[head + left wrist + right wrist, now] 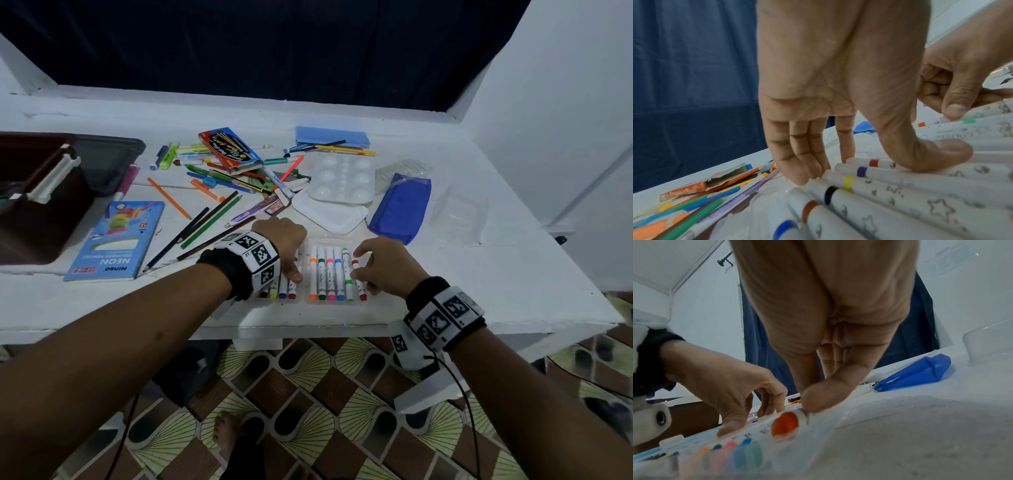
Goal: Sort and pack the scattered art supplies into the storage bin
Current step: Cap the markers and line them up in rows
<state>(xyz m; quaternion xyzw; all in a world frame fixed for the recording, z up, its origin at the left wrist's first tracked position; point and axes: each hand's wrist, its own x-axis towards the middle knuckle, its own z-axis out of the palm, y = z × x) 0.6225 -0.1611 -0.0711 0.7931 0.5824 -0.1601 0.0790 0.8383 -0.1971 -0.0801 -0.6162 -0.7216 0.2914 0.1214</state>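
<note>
A clear marker case [330,303] lies near the table's front edge, holding a row of white markers [325,274] with coloured caps. My left hand [295,265] rests on the left group: the straight fingers [797,170] touch the markers' far ends and the thumb [931,155] presses down on their barrels. My right hand [358,263] is at the case's right end and pinches the red-capped marker [785,425], thumb [822,399] on top. The dark brown storage bin [34,205] stands at the far left of the table.
Loose pencils and pens [212,212] are scattered mid-table. Around them lie a blue Neon pencil box [116,240], a red pencil box [229,149], a white palette [342,178], a blue pouch [400,209] and clear packaging [459,216]. A grey lid [109,161] sits behind the bin.
</note>
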